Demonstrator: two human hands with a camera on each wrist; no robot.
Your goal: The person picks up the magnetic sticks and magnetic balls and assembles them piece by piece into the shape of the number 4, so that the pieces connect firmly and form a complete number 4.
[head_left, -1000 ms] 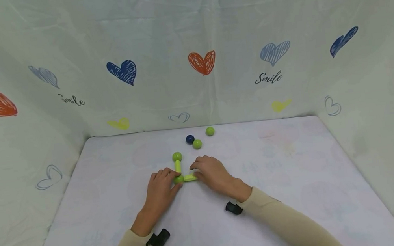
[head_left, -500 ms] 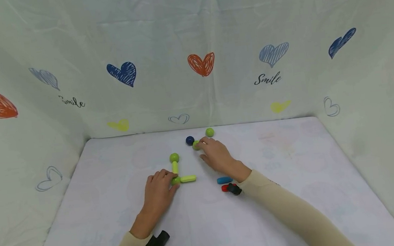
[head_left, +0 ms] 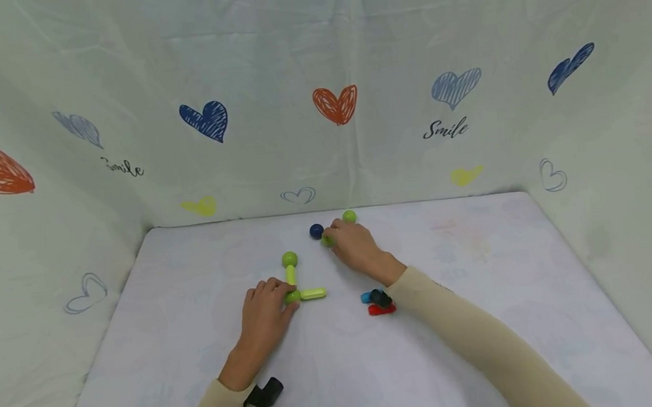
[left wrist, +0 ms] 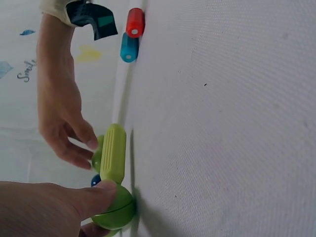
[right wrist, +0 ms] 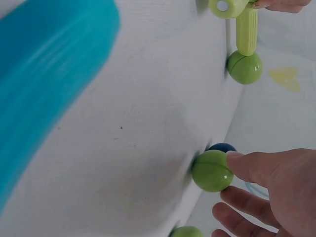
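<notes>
My left hand (head_left: 262, 318) pinches a green ball (left wrist: 121, 203) between thumb and fingers, low over the white table. Two yellow-green ribbed rods join that ball in an L: one rod (head_left: 314, 294) points right, the other (head_left: 290, 275) points away and ends in a second green ball (head_left: 289, 259). Toward the back, my right hand (head_left: 358, 246) has thumb and index finger on a loose green ball (right wrist: 211, 173), its other fingers slightly bent beneath. A navy ball (head_left: 316, 231) sits just left of it, partly hidden behind it in the right wrist view.
Another green ball (head_left: 349, 216) lies by the table's back edge, beyond the right hand. A blue rod (head_left: 366, 298) and a red rod (head_left: 381, 310) lie below the right wrist, partly covered by its black camera (head_left: 380, 298). A printed curtain (head_left: 265, 58) stands behind the table.
My right hand has left the right-pointing rod, moved back to the loose green ball and taken hold of it. The left hand keeps its grip on the corner ball.
</notes>
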